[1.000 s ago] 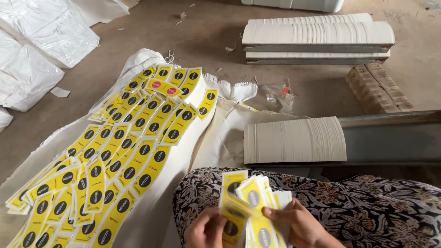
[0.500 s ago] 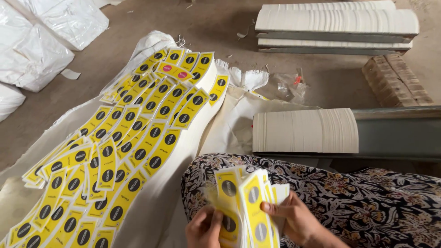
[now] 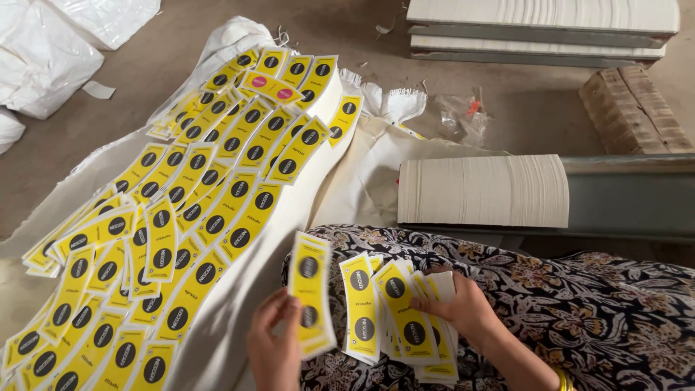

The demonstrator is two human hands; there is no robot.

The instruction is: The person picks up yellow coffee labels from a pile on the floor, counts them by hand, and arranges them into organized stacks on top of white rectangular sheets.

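The left hand [image 3: 275, 347] pinches one yellow label [image 3: 310, 293] by its lower edge, fingers closed on it, and holds it up over the lap. The label is a long curved strip with two black round spots. Just to its right, the right hand [image 3: 463, 308] grips a fanned stack of labels [image 3: 391, 315] of the same kind, thumb on top and fingers curled under, resting on the flowered cloth [image 3: 579, 304] over the person's knees. It looks like one label has been peeled away from the stack and is on its way to be put down. I think the next move needs a gentle carry to the left, so the label lands flat in line with the others. To the left, many laid-out labels [image 3: 195, 203] lie in rows on a white sheet [image 3: 347, 181] spread on the floor, running from near to far. On the right sits a curved pile of white paper [image 3: 481, 190]. Far away there are stacked white boards [image 3: 543, 25] and a brown block [image 3: 633, 108], and white bags [image 3: 51, 43] at the far left.
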